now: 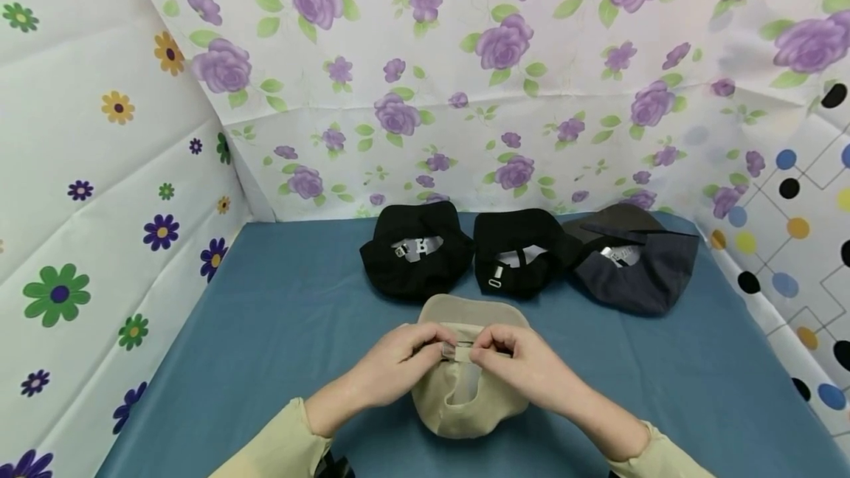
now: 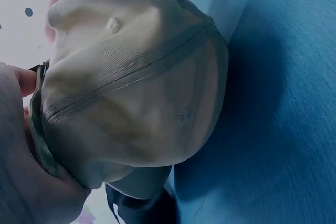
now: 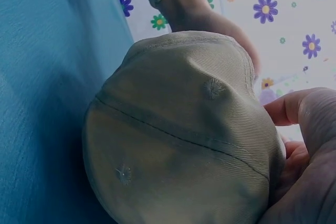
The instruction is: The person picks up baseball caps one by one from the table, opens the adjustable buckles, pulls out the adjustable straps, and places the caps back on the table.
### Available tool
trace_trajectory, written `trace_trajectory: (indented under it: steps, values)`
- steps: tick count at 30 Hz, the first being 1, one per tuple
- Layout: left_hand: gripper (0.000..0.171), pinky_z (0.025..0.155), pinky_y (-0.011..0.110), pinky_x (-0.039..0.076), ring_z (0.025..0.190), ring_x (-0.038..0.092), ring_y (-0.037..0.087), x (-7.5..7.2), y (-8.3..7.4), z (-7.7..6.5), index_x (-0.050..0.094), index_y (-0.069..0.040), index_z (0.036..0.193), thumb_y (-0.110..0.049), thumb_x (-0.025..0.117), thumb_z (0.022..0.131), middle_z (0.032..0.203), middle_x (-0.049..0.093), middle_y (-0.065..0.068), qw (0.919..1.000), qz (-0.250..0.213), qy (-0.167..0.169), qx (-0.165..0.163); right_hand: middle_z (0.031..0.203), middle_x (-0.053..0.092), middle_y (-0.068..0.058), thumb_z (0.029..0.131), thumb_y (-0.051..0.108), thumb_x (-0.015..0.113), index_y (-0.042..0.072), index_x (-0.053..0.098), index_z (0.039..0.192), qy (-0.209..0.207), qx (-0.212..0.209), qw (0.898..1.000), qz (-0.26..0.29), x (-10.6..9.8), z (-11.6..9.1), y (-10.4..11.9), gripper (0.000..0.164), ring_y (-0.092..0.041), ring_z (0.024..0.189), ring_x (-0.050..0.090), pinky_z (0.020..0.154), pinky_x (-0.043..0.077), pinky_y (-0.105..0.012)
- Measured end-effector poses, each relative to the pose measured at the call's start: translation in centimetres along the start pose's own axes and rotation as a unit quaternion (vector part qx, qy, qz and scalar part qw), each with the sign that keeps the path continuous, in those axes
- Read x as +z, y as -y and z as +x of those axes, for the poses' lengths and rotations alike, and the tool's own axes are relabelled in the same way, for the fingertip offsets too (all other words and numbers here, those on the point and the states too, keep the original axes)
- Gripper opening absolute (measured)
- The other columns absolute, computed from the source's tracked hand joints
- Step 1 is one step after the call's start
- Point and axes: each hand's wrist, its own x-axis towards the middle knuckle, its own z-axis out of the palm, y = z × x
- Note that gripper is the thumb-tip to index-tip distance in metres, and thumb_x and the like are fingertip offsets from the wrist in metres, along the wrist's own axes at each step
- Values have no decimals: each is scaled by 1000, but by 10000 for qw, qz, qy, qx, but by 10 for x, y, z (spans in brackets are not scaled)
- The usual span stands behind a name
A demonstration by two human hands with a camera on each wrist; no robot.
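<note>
A beige baseball cap point(image 1: 465, 415) lies near the front of the table, its brim pointing away and its back strap point(image 1: 463, 353) uppermost. My left hand point(image 1: 398, 361) pinches the strap near its metal buckle point(image 1: 448, 351). From the other side, my right hand point(image 1: 524, 364) pinches the strap between thumb and fingers. Below the strap the cap's back opening shows. In the left wrist view the cap's crown point(image 2: 131, 77) hides part of the hands. The right wrist view shows the crown point(image 3: 178, 129) with stitched eyelets, the right fingers at its edge.
Behind the beige cap stand a black cap point(image 1: 415, 275) with a white letter, another black cap point(image 1: 524, 227) with a loose strap end and buckle, and a dark grey cap point(image 1: 637, 286). Blue cloth point(image 1: 279, 301) covers the table. Flowered and dotted sheets hang around it.
</note>
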Motion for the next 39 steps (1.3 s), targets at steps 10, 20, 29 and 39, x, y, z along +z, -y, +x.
trace_trajectory:
  steps: [10,20,29,39]
  values:
    - [23,48,25,37,48,37,9,4,4,1,62,-27,91,-27,49,110,60,44,-8,9994,119,-28,337,68,50,1,101,32,67,12,73,96,11,14,10000,2,2,-1,1,22,-10,56,44,53,40,-26]
    - [21,86,37,47,88,54,4,0,-6,-5,64,-30,114,-26,71,95,110,60,-21,9857,1273,-587,933,72,54,1,101,33,67,16,73,94,-105,-49,9999,-114,-1,-3,-1,19,-10,58,45,54,40,-26]
    - [21,96,36,48,98,60,2,3,-9,-4,71,-26,106,-34,82,90,108,67,-19,9552,2351,-949,1530,73,56,1,102,34,66,19,72,94,68,-130,9999,-89,-1,-5,1,18,-10,59,46,55,42,-26]
    - [22,77,29,44,86,49,7,-2,-13,-2,78,-26,102,-35,87,84,97,63,-15,9349,2899,-1095,1729,70,53,0,102,35,67,19,72,94,-4,-142,9999,-57,0,-5,0,18,-9,55,43,51,40,-27]
